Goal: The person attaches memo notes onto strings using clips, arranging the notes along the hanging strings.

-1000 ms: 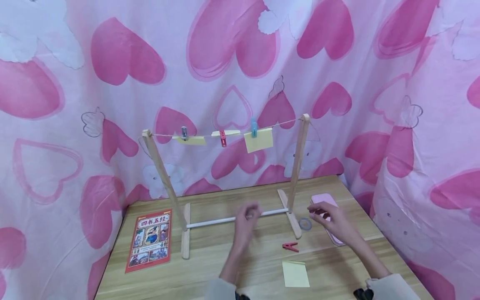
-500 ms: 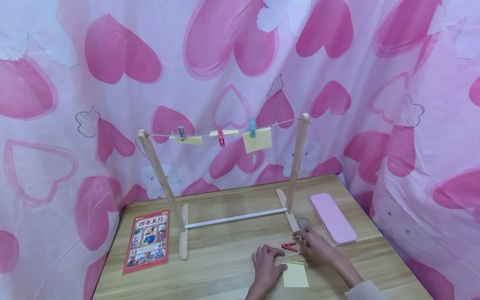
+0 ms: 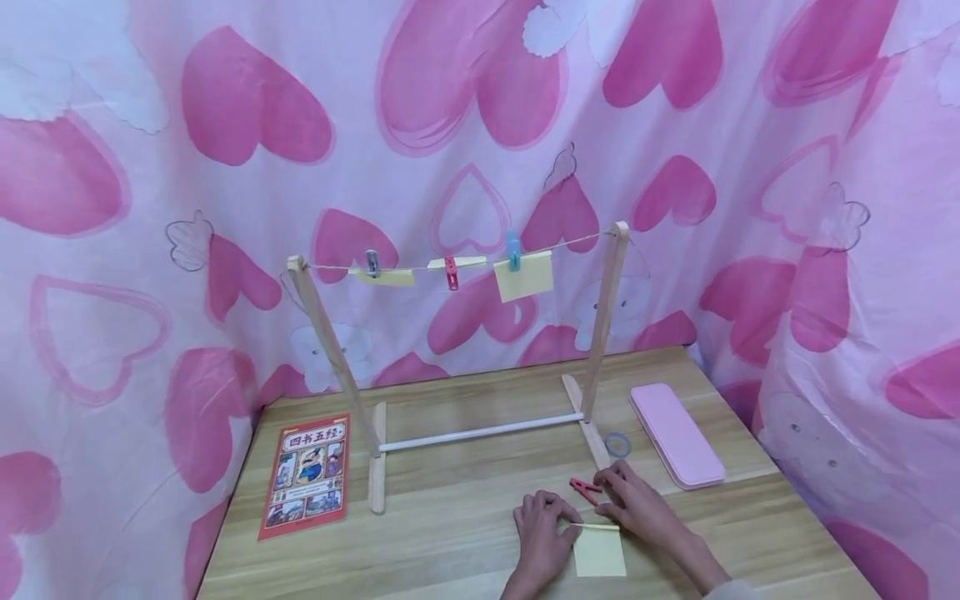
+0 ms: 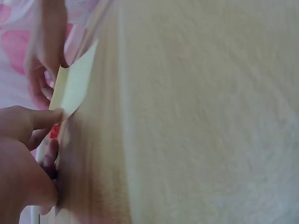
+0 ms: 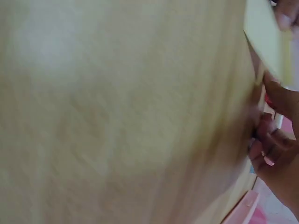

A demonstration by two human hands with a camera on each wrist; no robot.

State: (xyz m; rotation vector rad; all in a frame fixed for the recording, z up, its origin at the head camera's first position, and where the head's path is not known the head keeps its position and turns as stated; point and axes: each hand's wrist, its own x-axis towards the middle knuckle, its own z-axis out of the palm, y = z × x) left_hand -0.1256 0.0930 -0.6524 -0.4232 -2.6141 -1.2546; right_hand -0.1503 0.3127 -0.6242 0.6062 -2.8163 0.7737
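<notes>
A pale yellow sticky note (image 3: 600,553) with a folded top strip lies near the table's front. My left hand (image 3: 543,531) pinches its top left corner between thumb and finger. In the left wrist view, the note (image 4: 77,84) shows tilted at the fingertips of my left hand (image 4: 23,149). Just beyond the note is a red clothespin (image 3: 582,487). My right hand (image 3: 641,508) holds its handle end between thumb and forefinger. In the right wrist view, a bit of red shows between thumb and curled fingers of my right hand (image 5: 280,135); most of the clothespin is hidden.
Behind the hands stands a wooden frame (image 3: 606,308) with a string. Yellow notes hang there under a grey clip (image 3: 372,263), a red clip (image 3: 452,273) and a blue clip (image 3: 513,250). A roll of tape (image 3: 618,445), a pink case (image 3: 677,433) and a book (image 3: 306,473) lie around it.
Both hands came down from near the white bar and pink case to the note and clothespin. The left now pinches the note's corner. The clothespin has turned slightly at my right fingers.
</notes>
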